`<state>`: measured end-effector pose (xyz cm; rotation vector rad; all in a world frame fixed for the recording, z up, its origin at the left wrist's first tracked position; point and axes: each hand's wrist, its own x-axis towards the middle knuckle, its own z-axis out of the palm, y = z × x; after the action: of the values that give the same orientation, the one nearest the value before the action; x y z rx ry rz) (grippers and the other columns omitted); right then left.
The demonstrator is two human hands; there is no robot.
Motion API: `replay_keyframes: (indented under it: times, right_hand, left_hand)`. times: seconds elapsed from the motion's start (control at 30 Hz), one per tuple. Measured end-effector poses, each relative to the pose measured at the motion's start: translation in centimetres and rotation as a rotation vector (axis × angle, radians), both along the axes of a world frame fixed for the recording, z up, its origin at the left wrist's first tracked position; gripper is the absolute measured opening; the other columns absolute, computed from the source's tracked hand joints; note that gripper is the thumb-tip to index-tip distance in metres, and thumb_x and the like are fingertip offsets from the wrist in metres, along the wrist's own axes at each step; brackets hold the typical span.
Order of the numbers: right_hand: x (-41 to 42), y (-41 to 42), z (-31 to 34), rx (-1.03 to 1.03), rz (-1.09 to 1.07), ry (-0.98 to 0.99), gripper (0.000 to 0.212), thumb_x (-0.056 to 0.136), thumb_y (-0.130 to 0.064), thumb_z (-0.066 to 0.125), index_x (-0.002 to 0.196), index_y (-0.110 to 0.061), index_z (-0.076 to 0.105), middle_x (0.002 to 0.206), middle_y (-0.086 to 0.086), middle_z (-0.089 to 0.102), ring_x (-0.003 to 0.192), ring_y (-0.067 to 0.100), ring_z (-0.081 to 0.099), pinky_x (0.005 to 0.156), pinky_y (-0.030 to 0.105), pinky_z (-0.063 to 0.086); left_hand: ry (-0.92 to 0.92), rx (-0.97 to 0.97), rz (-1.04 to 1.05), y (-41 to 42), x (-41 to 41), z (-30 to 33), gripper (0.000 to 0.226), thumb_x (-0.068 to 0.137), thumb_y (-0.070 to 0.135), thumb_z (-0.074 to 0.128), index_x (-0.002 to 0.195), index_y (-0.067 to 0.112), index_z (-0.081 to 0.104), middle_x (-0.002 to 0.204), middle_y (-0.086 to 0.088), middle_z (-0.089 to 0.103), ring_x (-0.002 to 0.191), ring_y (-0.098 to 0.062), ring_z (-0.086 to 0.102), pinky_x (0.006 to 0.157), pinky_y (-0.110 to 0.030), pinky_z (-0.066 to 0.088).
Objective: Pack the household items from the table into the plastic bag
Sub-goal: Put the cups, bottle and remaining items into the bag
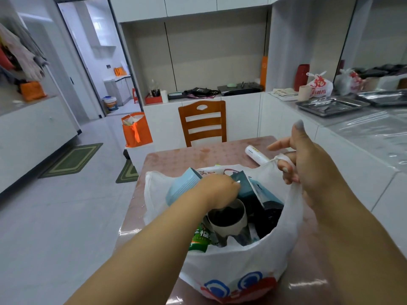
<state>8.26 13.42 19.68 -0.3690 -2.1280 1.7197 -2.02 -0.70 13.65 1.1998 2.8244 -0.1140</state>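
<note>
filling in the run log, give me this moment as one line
left hand: inside plastic bag, over cup | right hand: grip on bag handle, holding it open | white roll: on table

Soft, even indoor light fills the room, brightest through the doorway [103,62] at upper left. Glare streaks the clear film on the counter [374,128] at right and glints off the tabletop [198,155] edge. Shadows are faint. Wide-angle distortion bows cabinet lines at the frame edges. The forearms nearest the lens look soft, slightly blurred.
</note>
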Motion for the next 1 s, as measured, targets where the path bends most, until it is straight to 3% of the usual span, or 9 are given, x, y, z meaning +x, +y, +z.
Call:
replay_keyframes:
  times: [0.1, 0.27, 0.4, 0.5, 0.57, 0.67, 0.77, 0.9, 1.0]
  right_hand:
    - [-0.6, 0.1, 0.4, -0.117, 0.079, 0.068, 0.081, 0.065, -0.08, 0.02, 0.096, -0.018, 0.062, 0.044, -0.007, 0.054, 0.035, 0.004, 0.04, 0.049, 0.025, 0.037]
    - [-1.7, -0.7, -0.3, -0.226, 0.117, 0.2, 0.071, 0.07, -0.076, 0.025, 0.095, -0.02, 0.061, 0.047, -0.004, 0.052, 0.038, 0.005, 0.039, 0.047, 0.025, 0.035]
    - [-2.0, 0.0, -0.8, -0.298, 0.088, 0.213, 0.065, 0.084, -0.072, 0.024, 0.088, -0.019, 0.061, 0.047, -0.004, 0.052, 0.037, 0.006, 0.038, 0.044, 0.026, 0.032]
    - [-2.3, 0.5, -0.9, -0.297, 0.053, 0.192, 0.066, 0.086, -0.07, 0.021, 0.086, -0.018, 0.062, 0.045, -0.004, 0.053, 0.034, 0.006, 0.036, 0.043, 0.025, 0.031]
    - [-2.4, 0.3, -0.9, -0.3, 0.061, 0.191, 0.067, 0.082, -0.072, 0.023, 0.085, -0.019, 0.063, 0.044, -0.005, 0.052, 0.032, 0.004, 0.036, 0.04, 0.023, 0.03]
    - [-2.4, -0.1, -0.9, -0.316, 0.053, 0.198, 0.065, 0.076, -0.076, 0.027, 0.08, -0.023, 0.065, 0.042, -0.006, 0.051, 0.03, 0.003, 0.035, 0.036, 0.018, 0.028]
    - [-2.3, -0.2, -1.0, -0.336, -0.006, 0.252, 0.061, 0.076, -0.077, 0.029, 0.071, -0.029, 0.066, 0.043, -0.006, 0.051, 0.031, 0.002, 0.037, 0.037, 0.017, 0.03]
    - [-2.1, -0.8, -0.7, -0.246, -0.037, 0.228, 0.061, 0.079, -0.075, 0.027, 0.081, -0.025, 0.063, 0.047, -0.007, 0.053, 0.034, 0.002, 0.041, 0.04, 0.016, 0.032]
    - [-1.7, -1.4, 0.2, 0.165, -0.059, 0.102, 0.074, 0.082, -0.075, 0.014, 0.095, -0.017, 0.059, 0.061, -0.002, 0.058, 0.051, 0.01, 0.053, 0.051, 0.024, 0.04]
  left_hand:
    - [-0.163, 0.096, 0.0, 1.5, 0.9, -0.2, 0.03, 0.097, 0.015, 0.039, 0.123, 0.009, 0.054, 0.127, -0.018, 0.058, 0.112, -0.035, 0.055, 0.093, -0.039, 0.043]
    - [-0.577, 0.326, 0.311, 1.8, 1.6, -0.2, 0.054, 0.099, 0.046, 0.021, 0.137, 0.016, 0.046, 0.149, -0.011, 0.042, 0.134, -0.03, 0.039, 0.109, -0.041, 0.026]
    - [-0.241, 0.538, 0.181, -1.4, 0.6, 1.5, 0.031, 0.097, 0.017, 0.044, 0.122, 0.012, 0.06, 0.124, -0.006, 0.062, 0.11, -0.021, 0.058, 0.092, -0.034, 0.047]
    - [-0.013, 0.855, 0.496, -5.3, -1.6, 2.4, 0.022, 0.092, 0.022, 0.044, 0.096, 0.019, 0.066, 0.095, 0.006, 0.062, 0.076, 0.001, 0.052, 0.062, -0.018, 0.039]
    - [0.085, 0.577, 0.695, -6.6, -2.2, 1.8, 0.022, 0.091, 0.03, 0.047, 0.077, 0.017, 0.056, 0.08, 0.001, 0.059, 0.067, -0.01, 0.055, 0.058, -0.025, 0.046]
    - [0.061, 0.245, 0.683, -5.7, -1.9, -1.2, 0.037, 0.092, 0.047, 0.048, 0.091, 0.011, 0.061, 0.077, -0.003, 0.063, 0.073, -0.022, 0.063, 0.065, -0.033, 0.054]
    - [0.097, 0.194, 0.664, -5.0, -2.5, -2.8, 0.041, 0.095, 0.047, 0.043, 0.11, 0.011, 0.054, 0.099, -0.009, 0.068, 0.088, -0.027, 0.065, 0.069, -0.036, 0.055]
    - [0.021, 0.226, 0.657, -5.0, -2.7, -2.3, 0.035, 0.096, 0.041, 0.044, 0.112, 0.011, 0.053, 0.102, -0.009, 0.068, 0.091, -0.027, 0.064, 0.077, -0.041, 0.056]
    - [-0.002, 0.311, 0.661, -6.1, -2.4, -0.1, 0.021, 0.093, 0.024, 0.052, 0.108, 0.012, 0.062, 0.101, -0.008, 0.067, 0.089, -0.025, 0.063, 0.083, -0.04, 0.055]
